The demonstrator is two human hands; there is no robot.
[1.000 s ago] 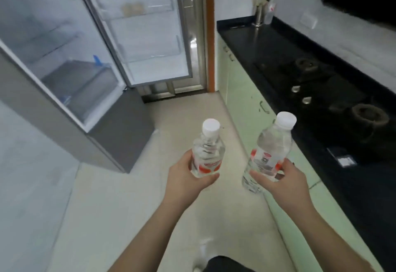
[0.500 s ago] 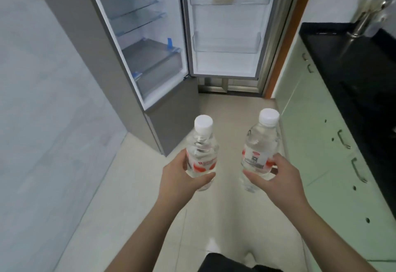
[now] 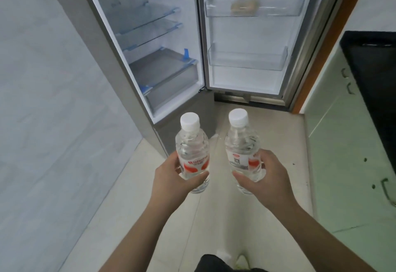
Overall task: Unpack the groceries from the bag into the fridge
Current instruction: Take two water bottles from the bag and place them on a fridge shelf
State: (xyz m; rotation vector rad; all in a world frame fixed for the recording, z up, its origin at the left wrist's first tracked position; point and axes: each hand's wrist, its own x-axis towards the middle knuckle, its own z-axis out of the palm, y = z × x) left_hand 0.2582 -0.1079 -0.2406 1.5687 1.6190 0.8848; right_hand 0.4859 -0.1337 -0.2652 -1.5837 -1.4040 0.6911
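Note:
I hold two clear water bottles with white caps and red-and-white labels, both upright over the floor. My left hand [image 3: 171,177] grips the left bottle [image 3: 191,149] around its lower half. My right hand [image 3: 267,177] grips the right bottle [image 3: 241,147] the same way. The fridge [image 3: 154,42] stands open straight ahead, with glass shelves and a grey drawer [image 3: 167,74] inside. Its open door [image 3: 248,35] has two clear racks; the upper rack holds a blurred tan item [image 3: 244,5]. No grocery bag is in view.
A grey tiled wall [image 3: 47,100] runs along the left. Pale green cabinets [image 3: 347,143] with handles and a black counter [image 3: 377,61] line the right. An orange door frame [image 3: 334,35] stands behind the fridge door. Beige floor tiles lie between me and the fridge.
The view has swung left and closer, from the counter and stove toward the fridge, which now fills the centre. Both hands keep their bottles, now held nearer together.

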